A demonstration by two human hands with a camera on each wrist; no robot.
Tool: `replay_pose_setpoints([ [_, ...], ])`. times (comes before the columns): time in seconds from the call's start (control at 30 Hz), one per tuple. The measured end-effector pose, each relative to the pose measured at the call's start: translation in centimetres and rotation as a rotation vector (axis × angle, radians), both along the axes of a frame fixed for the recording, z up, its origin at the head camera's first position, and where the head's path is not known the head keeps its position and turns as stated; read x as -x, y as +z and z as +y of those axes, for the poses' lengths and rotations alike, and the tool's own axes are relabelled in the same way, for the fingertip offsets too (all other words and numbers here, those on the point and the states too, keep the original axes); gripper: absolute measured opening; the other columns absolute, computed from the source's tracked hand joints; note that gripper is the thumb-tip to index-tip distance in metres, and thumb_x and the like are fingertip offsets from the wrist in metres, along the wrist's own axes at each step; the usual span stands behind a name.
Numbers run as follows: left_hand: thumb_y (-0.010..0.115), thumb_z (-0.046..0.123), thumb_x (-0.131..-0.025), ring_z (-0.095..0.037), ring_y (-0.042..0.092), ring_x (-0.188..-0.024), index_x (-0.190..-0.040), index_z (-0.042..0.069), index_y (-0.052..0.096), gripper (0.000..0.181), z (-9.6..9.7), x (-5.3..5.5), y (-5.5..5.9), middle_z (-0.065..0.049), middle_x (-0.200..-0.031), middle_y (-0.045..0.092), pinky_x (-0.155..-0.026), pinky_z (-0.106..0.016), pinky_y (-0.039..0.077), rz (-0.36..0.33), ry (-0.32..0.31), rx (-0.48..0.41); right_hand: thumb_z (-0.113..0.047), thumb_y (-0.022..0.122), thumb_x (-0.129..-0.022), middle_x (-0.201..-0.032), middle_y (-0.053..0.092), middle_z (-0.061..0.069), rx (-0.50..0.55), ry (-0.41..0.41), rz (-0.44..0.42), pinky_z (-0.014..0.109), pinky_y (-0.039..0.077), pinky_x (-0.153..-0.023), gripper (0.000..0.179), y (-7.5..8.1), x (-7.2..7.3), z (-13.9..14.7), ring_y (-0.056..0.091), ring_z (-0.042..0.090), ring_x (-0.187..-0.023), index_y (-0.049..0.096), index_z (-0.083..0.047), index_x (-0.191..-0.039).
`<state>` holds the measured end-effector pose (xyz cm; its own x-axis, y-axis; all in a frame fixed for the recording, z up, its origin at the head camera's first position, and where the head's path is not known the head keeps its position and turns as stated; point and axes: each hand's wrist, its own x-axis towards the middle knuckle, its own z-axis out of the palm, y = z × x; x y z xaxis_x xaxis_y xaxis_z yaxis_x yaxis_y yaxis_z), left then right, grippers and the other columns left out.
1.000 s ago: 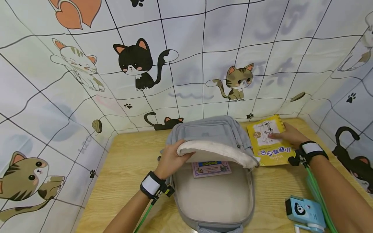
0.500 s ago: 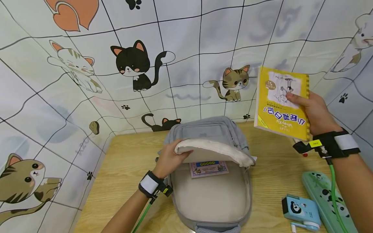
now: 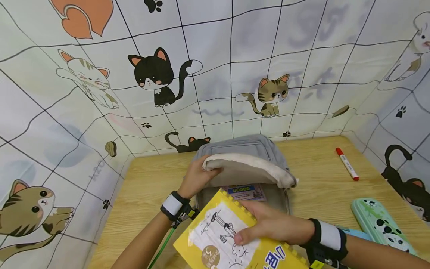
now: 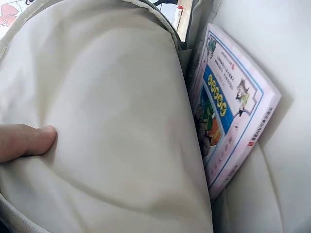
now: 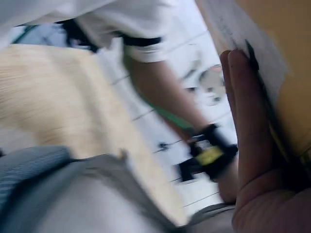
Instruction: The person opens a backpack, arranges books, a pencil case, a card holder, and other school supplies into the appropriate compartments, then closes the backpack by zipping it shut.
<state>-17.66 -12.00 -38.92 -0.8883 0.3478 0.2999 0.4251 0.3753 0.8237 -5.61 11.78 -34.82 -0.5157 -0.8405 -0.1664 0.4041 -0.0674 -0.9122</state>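
A grey backpack (image 3: 231,144) lies unzipped on the wooden table, its pale flap raised. My left hand (image 3: 198,177) pinches the edge of that flap (image 3: 248,168); in the left wrist view its thumb (image 4: 29,141) presses on the cream lining. My right hand (image 3: 268,222) grips a yellow book (image 3: 201,228) above the open backpack, thumb on the printed cover. The book tilts and covers much of the main compartment. Inside the bag sits a pink book (image 3: 246,192), shown more fully as a pink-bordered book (image 4: 233,116) in the left wrist view.
On the table (image 3: 154,175) at right lie a red marker (image 3: 347,164) and a green pencil case (image 3: 383,224) with pandas. A light blue object (image 3: 354,232) is mostly hidden behind the right forearm. A cat-patterned cloth (image 3: 215,74) rises behind the table.
My right hand has lifted the yellow book off the table's right side and carried it left and nearer, over the backpack. The red marker is now uncovered. My left hand keeps holding the flap.
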Motion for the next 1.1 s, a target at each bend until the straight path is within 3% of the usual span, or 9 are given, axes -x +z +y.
replay_pose_setpoints([
  [0.13, 0.072, 0.03, -0.085, -0.009, 0.062, -0.089, -0.113, 0.025, 0.064, 0.03, -0.1, 0.1, 0.7, 0.005, -0.105, 0.069, -0.076, -0.028, 0.05, 0.007, 0.015, 0.056, -0.013, 0.061, -0.093, -0.114, 0.064, 0.02, -0.082, -0.024, -0.038, 0.045, 0.055, -0.08, 0.054, -5.0, 0.6, -0.7, 0.07, 0.031, -0.094, 0.033, -0.009, -0.139],
  [0.27, 0.074, 0.021, -0.084, -0.012, 0.064, -0.09, -0.112, 0.018, 0.066, 0.029, 0.2, -0.4, 1.4, 0.0, -0.105, 0.07, -0.077, -0.029, 0.05, 0.014, 0.009, 0.06, -0.016, 0.059, -0.094, -0.112, 0.065, 0.021, -0.138, -0.129, -0.106, 0.047, 0.055, -0.08, 0.057, -8.3, 2.3, 0.8, 0.07, 0.032, -0.092, 0.028, -0.011, -0.142],
  [0.47, 0.073, 0.01, -0.083, -0.016, 0.063, -0.09, -0.107, 0.01, 0.065, 0.025, 0.5, -1.8, 4.0, -0.007, -0.103, 0.069, -0.077, -0.029, 0.05, 0.019, 0.011, 0.045, -0.02, 0.058, -0.095, -0.116, 0.064, 0.019, -0.176, -0.237, -0.159, 0.049, 0.053, -0.085, 0.057, -10.3, 4.6, 2.9, 0.068, 0.035, -0.099, 0.028, -0.009, -0.142],
  [0.7, 0.074, 0.009, -0.081, -0.016, 0.063, -0.094, -0.104, 0.009, 0.067, 0.024, 0.4, -2.1, 4.4, -0.007, -0.105, 0.07, -0.08, -0.032, 0.051, 0.037, -0.004, 0.057, -0.021, 0.06, -0.094, -0.117, 0.065, 0.016, -0.206, -0.417, -0.197, 0.05, 0.052, -0.087, 0.057, -11.1, 6.7, 3.5, 0.068, 0.034, -0.1, 0.025, -0.014, -0.138],
  [0.8, 0.075, 0.01, -0.081, -0.016, 0.063, -0.098, -0.101, 0.011, 0.067, 0.021, 0.2, -1.8, 3.8, -0.005, -0.105, 0.07, -0.084, -0.034, 0.05, 0.041, -0.015, 0.042, -0.024, 0.058, -0.095, -0.117, 0.065, 0.016, -0.236, -0.449, -0.136, 0.049, 0.053, -0.085, 0.051, -11.0, 7.5, 3.5, 0.069, 0.034, -0.099, 0.03, -0.01, -0.136],
  [0.97, 0.075, 0.021, -0.082, -0.01, 0.063, -0.1, -0.106, 0.022, 0.066, 0.025, -0.3, -0.7, 1.5, 0.005, -0.106, 0.07, -0.087, -0.033, 0.05, 0.038, -0.024, 0.031, -0.027, 0.057, -0.095, -0.114, 0.063, 0.02, -0.363, -0.495, 0.115, 0.044, 0.057, -0.076, 0.043, -10.9, 8.6, 3.5, 0.071, 0.031, -0.089, 0.038, -0.009, -0.13],
  [1.03, 0.075, 0.024, -0.082, -0.009, 0.063, -0.1, -0.108, 0.024, 0.066, 0.027, -0.4, -0.4, 1.0, 0.007, -0.106, 0.069, -0.086, -0.033, 0.051, 0.039, -0.024, 0.029, -0.026, 0.058, -0.095, -0.114, 0.061, 0.019, -0.417, -0.502, 0.269, 0.04, 0.058, -0.074, 0.041, -11.1, 8.9, 3.6, 0.071, 0.028, -0.088, 0.039, -0.012, -0.129],
  [1.1, 0.075, 0.024, -0.083, -0.009, 0.064, -0.1, -0.109, 0.023, 0.066, 0.027, -0.5, -0.5, 1.0, 0.006, -0.107, 0.07, -0.087, -0.033, 0.052, 0.042, -0.03, 0.026, -0.027, 0.061, -0.094, -0.117, 0.059, 0.011, -0.485, -0.509, 0.465, 0.034, 0.055, -0.082, 0.042, -11.5, 9.1, 3.9, 0.067, 0.019, -0.097, 0.041, -0.017, -0.129],
])
